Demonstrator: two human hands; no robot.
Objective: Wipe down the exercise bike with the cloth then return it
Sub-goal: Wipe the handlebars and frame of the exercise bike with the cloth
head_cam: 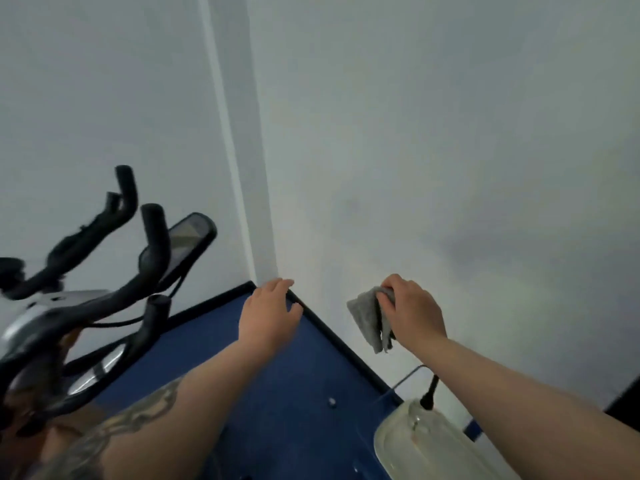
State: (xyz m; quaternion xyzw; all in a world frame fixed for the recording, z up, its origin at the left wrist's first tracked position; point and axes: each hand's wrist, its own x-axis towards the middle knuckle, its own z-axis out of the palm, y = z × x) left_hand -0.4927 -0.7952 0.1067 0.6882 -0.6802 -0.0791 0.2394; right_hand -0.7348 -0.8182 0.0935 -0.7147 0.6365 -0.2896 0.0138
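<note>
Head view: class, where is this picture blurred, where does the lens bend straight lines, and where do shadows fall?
Head view: the exercise bike is smeared by motion blur; the wall corner leans from wide-angle distortion; a soft shadow lies on the wall above the right hand gripping the cloth; lighting is dim and even.

I get one head-worn wide view, tilted forward and down toward a wall corner (266, 237), close over both forearms; bike (104, 271) at left edge.

Home gym corner: exercise bike (86, 292), blue floor (277, 393).
</note>
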